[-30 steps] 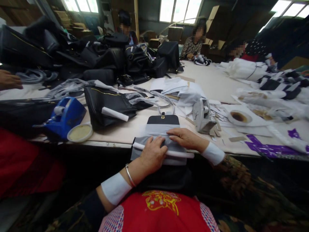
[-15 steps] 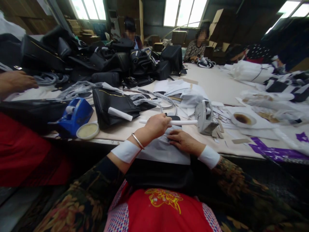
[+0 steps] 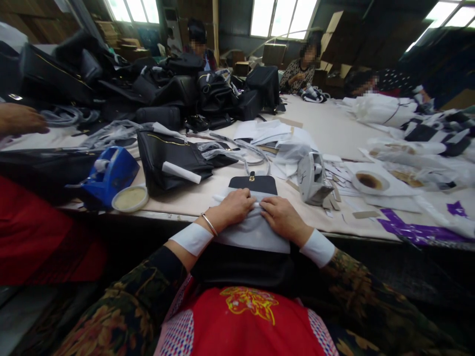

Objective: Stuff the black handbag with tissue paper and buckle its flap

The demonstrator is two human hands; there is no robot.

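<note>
My left hand [image 3: 235,206] is closed around a thin white tube [image 3: 219,198], its left end sticking out past the knuckles. From the other side, my right hand [image 3: 285,216] curls its fingers onto the same tube. Both hands rest over a sheet of thin white paper [image 3: 256,240] spread across a black bag [image 3: 245,269] that hangs over the table edge towards my lap. Beyond my fingers shows the bag's black flap [image 3: 256,184] with a small gold clasp [image 3: 252,178]. Most of the tube is hidden under my hands.
A blue tape dispenser [image 3: 111,170] and a round tub [image 3: 129,199] stand to the left; a grey tape dispenser [image 3: 311,180] is on the right. Another black bag [image 3: 166,153] bears a white roll [image 3: 181,172]. Black bags are piled behind. A co-worker's hand [image 3: 22,119] reaches in at left.
My left hand has lowered the tube from above the flap onto the paper, nearer to me. My right hand has moved onto it, and the gold clasp is uncovered.
</note>
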